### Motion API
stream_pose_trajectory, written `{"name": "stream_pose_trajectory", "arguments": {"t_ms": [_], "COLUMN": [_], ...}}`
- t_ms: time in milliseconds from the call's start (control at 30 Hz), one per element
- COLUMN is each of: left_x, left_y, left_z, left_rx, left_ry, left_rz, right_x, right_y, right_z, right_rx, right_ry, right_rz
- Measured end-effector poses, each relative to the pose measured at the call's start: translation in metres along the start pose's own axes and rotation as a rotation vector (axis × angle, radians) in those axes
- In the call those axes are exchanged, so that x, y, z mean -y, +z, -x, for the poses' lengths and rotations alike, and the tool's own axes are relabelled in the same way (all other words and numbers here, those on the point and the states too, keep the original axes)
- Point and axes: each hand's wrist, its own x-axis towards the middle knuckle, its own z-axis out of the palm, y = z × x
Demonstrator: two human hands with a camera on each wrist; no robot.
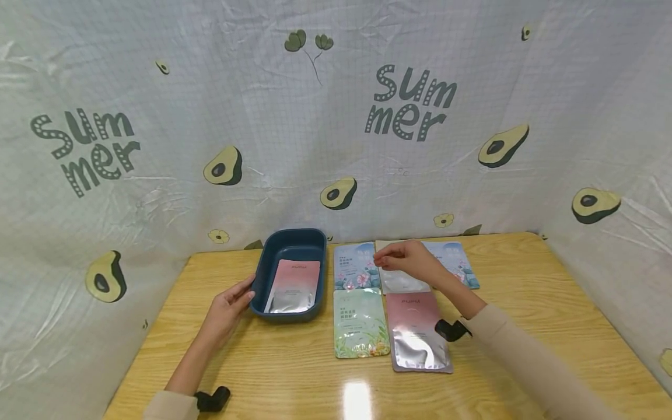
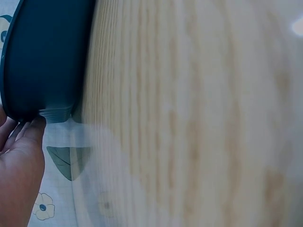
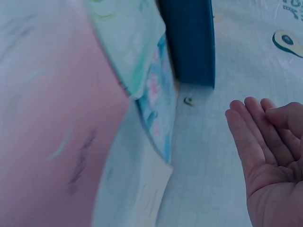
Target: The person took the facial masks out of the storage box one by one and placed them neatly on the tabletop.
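My left hand (image 1: 228, 306) touches the left side of a dark blue plastic bin (image 1: 321, 280), its fingers fairly straight along the wall. Inside the bin lies a pink and silver flat foil packet (image 1: 295, 286). My right hand (image 1: 406, 259) hovers empty over a white and silver packet (image 1: 401, 283), thumb close to the loosely bent fingers. Blue floral packets lie on both sides of it, one at left (image 1: 354, 265) and one at right (image 1: 457, 262). In front are a green floral packet (image 1: 359, 324) and another pink and silver packet (image 1: 418, 329).
The wooden table (image 1: 283, 367) carries everything. A pale sheet printed with avocados (image 1: 336, 195) hangs behind and along both sides. The bin stands near the table's back edge, left of the packets. Black cameras are strapped to both wrists.
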Motion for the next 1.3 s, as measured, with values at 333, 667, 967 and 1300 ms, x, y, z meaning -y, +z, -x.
{"name": "stream_pose_trajectory", "arguments": {"t_ms": [333, 667, 967, 1300], "left_x": [-0.005, -0.003, 0.001, 0.001], "left_y": [0.0, -0.002, -0.002, -0.001], "left_z": [-0.002, 0.002, 0.002, 0.0], "left_rx": [0.001, -0.013, -0.024, -0.007], "left_ry": [0.011, -0.006, 0.003, 0.018], "left_rz": [-0.007, 0.0, 0.044, 0.031], "right_x": [0.037, 0.067, 0.038, 0.029], "right_y": [0.042, 0.104, 0.142, 0.152], "right_z": [-0.092, -0.155, -0.194, -0.198], "right_rx": [0.052, 0.166, 0.142, 0.238], "right_ry": [-0.054, -0.038, 0.028, 0.16], "right_rz": [-0.063, -0.172, 0.001, 0.446]}}
